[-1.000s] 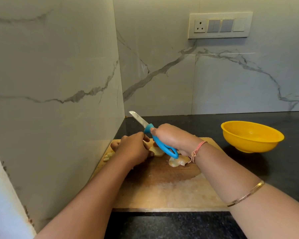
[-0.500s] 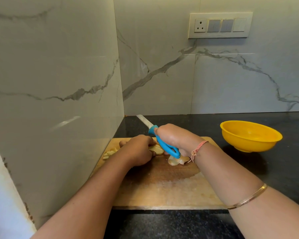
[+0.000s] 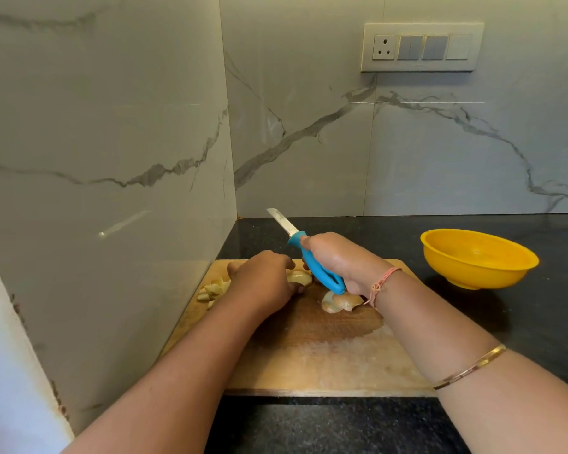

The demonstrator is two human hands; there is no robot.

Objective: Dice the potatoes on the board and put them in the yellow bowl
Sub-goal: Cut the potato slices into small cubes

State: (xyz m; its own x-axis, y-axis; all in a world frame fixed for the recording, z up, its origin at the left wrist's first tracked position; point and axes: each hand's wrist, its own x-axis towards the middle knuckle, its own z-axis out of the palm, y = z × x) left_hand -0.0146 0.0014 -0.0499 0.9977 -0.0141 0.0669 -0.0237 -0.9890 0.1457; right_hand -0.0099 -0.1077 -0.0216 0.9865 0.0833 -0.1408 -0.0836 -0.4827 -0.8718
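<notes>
Potato piece (image 3: 300, 277) gripped by left hand (image 3: 263, 280) fingers, right hand (image 3: 338, 260) fingers wrapped round blue knife (image 3: 318, 268)

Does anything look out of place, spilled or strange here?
Nothing is spilled. Only the cut potato pieces sit at the very left edge of the board, beside the wall, while the yellow bowl looks empty.
</notes>
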